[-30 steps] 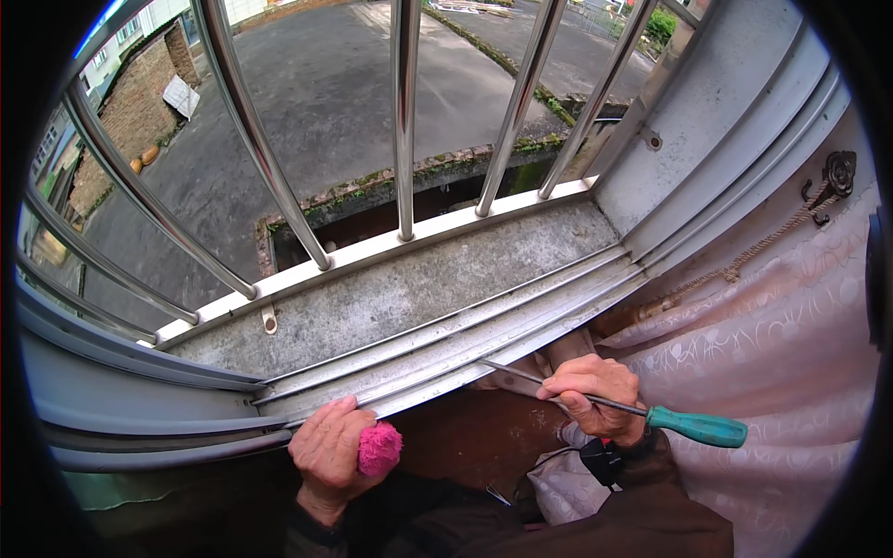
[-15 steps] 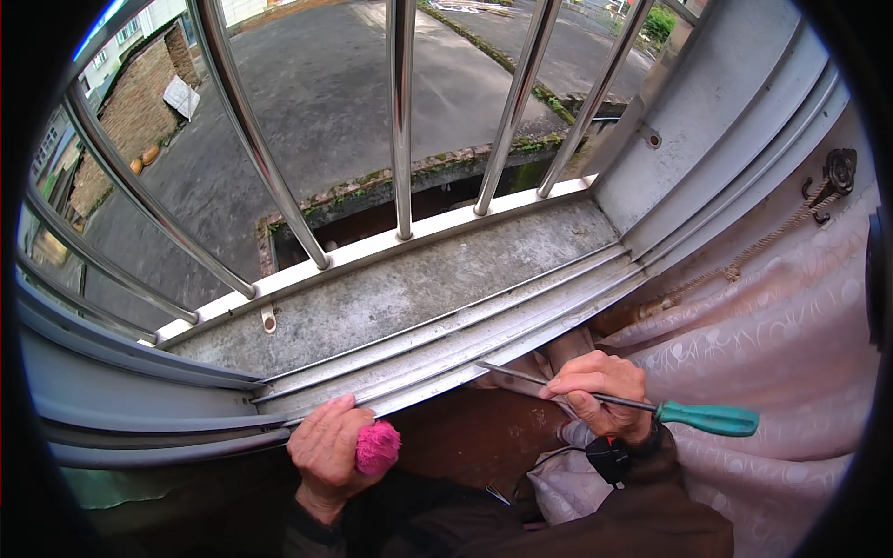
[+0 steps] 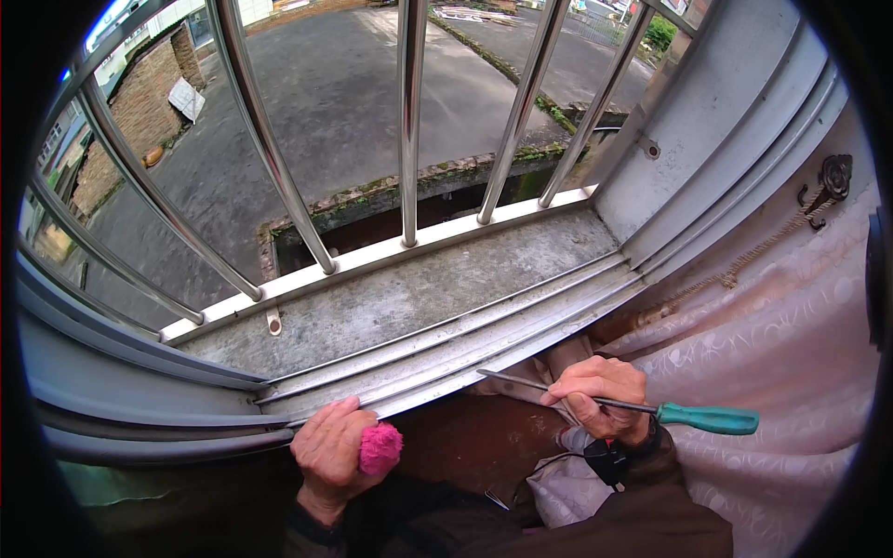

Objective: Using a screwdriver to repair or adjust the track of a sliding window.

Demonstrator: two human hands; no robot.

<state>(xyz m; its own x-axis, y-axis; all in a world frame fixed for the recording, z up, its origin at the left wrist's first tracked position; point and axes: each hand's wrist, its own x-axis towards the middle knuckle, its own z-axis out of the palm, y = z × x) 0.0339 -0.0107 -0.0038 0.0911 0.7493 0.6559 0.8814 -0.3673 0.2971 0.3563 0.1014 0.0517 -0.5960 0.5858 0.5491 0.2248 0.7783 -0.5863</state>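
My left hand (image 3: 333,453) is closed around a bunched pink fluffy cloth (image 3: 380,449), which bulges out beside the thumb. Its fingertips rest by the left end of the metal window track (image 3: 456,358). My right hand (image 3: 603,395) grips a screwdriver (image 3: 709,418) by its dark shaft, over the inner side of the sill. The teal handle points right, past my wrist. Leftward, the shaft's tip overlaps the inner edge of the track; whether it touches the metal I cannot tell.
Upright metal bars (image 3: 409,130) stand beyond the grey, stained sill (image 3: 419,293). A sliding window frame (image 3: 149,358) closes off the left. Pink patterned curtain (image 3: 772,335) hangs at right, near a rope on a dark hook (image 3: 835,177). Below lies a reddish-brown surface (image 3: 465,437).
The window, bars and sill have shifted slightly right and down in view. Both hands keep almost the same place and the same hold on the cloth and the screwdriver.
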